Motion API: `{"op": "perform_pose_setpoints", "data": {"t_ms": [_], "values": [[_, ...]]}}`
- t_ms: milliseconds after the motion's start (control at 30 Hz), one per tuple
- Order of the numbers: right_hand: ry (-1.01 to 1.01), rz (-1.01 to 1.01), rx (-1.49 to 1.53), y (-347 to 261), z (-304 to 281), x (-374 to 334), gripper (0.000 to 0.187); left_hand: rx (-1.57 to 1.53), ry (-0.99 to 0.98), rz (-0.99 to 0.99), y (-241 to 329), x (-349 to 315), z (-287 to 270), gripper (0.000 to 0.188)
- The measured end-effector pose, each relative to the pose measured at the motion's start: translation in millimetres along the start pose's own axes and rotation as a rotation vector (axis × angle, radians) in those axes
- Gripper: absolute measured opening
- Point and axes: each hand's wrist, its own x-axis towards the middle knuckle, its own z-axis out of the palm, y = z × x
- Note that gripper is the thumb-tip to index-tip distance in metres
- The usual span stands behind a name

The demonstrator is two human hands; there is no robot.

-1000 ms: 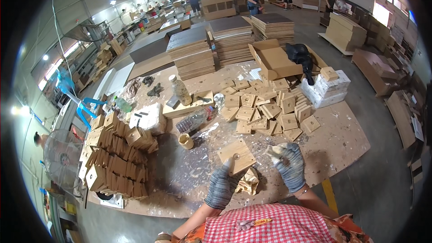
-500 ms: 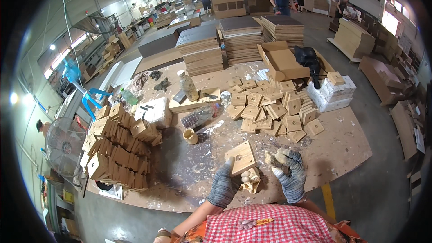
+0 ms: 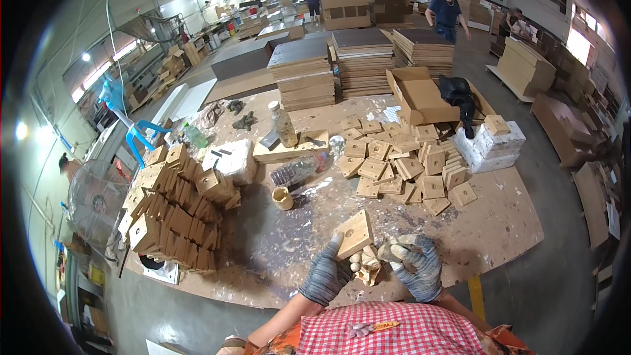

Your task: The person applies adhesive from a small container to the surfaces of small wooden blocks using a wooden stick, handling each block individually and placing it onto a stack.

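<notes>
My left hand, in a grey striped glove with pale fingertips, grips a square wooden block by its left edge. A round hole shows in the block's face, which is tilted up. Beneath the block is a crumpled pale yellow wad, perhaps paper or cloth; the left fingertips lie against it. My right hand, gloved alike, is just right of the wad with thumb and fingers curled together. Whatever those fingers may hold is too small to make out.
A heap of similar blocks lies ahead to the right, and stacked blocks stand at the left. Between them are a small round pot, a lying plastic bottle and an upright bottle. An open cardboard box stands farther back.
My right hand has moved left, closer to the block and the wad. The block has turned in my left hand, tilting more. A person in the background has stepped right.
</notes>
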Motion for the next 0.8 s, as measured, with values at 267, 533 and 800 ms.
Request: {"op": "perform_pose_setpoints", "data": {"t_ms": [267,533,800], "values": [[0.213,-0.116,0.111,-16,1,20,0.027,0.285,-0.126,0.093,-5,-1,4,0.05],[0.157,0.053,0.371,-9,-19,30,0.026,0.731,-0.187,0.215,1,-11,-5,0.053],[0.017,0.237,0.067,27,-5,23,0.021,0.77,-0.208,0.26,4,-12,-27,0.052]]}}
